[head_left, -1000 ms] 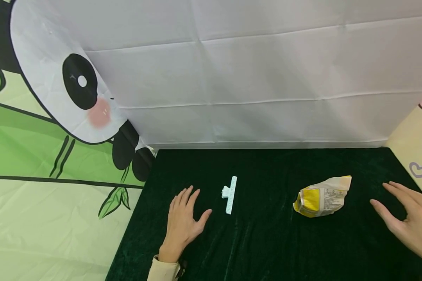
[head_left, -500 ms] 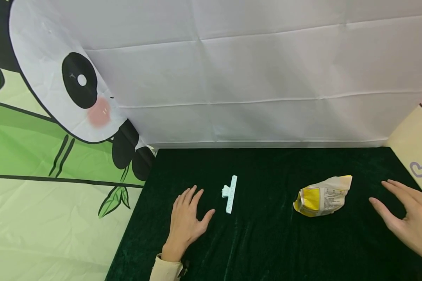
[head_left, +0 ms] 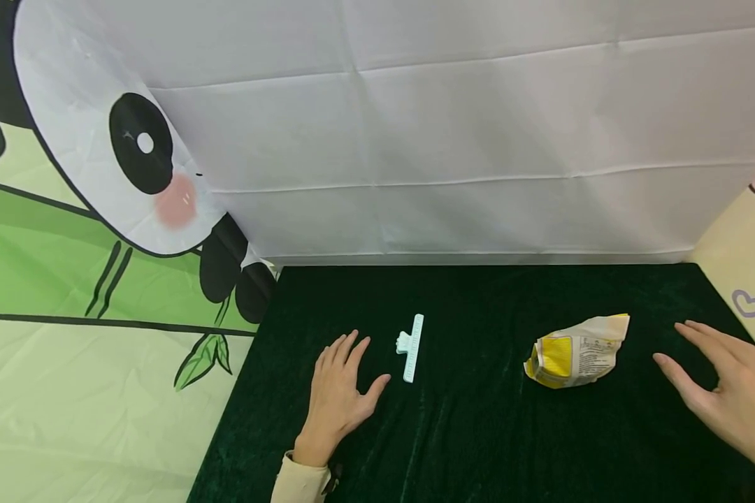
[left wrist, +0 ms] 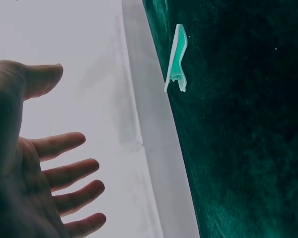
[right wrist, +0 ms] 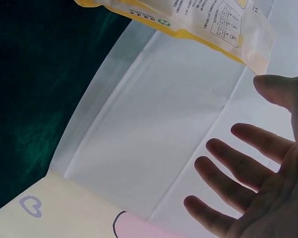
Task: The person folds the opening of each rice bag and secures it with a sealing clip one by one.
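My left hand point(head_left: 340, 398) is over the near left of the dark green cloth, fingers extended, thumb spread toward a pale mint clip point(head_left: 413, 348). The clip has a long ruler-like bar and a small tab on its left side; a gap separates it from the thumb. In the left wrist view the clip point(left wrist: 177, 59) appears side-on, beyond the hand point(left wrist: 44, 163). A crumpled white-and-yellow packet point(head_left: 577, 351) with printed text lies on the right. To its right, my right hand point(head_left: 730, 391) is held with thumb and fingers apart, holding nothing. The packet point(right wrist: 203, 25) shows above that hand point(right wrist: 258, 173) in the right wrist view.
The green cloth point(head_left: 472, 433) covers the table. Behind it rises a creased white sheet point(head_left: 465, 140). A printed cartoon panda backdrop point(head_left: 56, 391) borders the left, and a cream panel with a purple heart point(head_left: 748, 303) borders the right.
My left hand has shifted slightly right, nearer the clip. My right hand has moved a little left, toward the packet. Clip and packet lie where they were.
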`<state>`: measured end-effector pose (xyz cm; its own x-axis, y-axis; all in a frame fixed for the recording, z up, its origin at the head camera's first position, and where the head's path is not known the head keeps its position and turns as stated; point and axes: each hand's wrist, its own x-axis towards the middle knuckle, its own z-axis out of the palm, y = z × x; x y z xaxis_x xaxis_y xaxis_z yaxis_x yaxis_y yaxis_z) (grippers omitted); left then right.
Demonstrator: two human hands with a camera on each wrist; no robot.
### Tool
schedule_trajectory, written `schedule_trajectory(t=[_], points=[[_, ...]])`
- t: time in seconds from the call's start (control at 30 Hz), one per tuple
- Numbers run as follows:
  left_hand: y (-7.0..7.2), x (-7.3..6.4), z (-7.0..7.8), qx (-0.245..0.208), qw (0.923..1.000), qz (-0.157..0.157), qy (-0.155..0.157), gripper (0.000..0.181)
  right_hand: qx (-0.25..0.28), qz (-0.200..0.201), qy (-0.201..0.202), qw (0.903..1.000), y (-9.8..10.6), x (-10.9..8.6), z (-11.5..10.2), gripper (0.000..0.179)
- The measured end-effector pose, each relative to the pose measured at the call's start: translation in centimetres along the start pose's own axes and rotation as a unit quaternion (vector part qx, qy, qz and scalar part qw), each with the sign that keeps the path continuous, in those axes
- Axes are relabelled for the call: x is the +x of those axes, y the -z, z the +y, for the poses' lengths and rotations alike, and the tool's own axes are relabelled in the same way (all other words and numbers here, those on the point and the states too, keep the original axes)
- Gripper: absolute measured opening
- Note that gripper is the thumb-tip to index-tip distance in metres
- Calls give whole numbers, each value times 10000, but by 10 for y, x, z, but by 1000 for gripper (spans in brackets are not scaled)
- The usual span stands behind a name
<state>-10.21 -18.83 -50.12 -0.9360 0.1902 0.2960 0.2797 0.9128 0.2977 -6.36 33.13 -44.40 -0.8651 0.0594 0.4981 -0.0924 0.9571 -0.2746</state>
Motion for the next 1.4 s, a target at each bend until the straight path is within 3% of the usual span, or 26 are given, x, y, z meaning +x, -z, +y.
schedule_trajectory(t=[0.37, 0.87, 1.4], points=[[-2, 2, 4, -43, 9999, -119, -18, 72, -180, -158, 15, 9997, 1, 5, -4, 74], [-2, 6, 12, -47, 9998, 11, -188, 72, -151, 57, 218, 9996, 3, 10, -7, 80], [-2, 8, 19, -90, 9997, -153, -166, 73, 108, 252, 528, 9982, 2, 14, -9, 73]])
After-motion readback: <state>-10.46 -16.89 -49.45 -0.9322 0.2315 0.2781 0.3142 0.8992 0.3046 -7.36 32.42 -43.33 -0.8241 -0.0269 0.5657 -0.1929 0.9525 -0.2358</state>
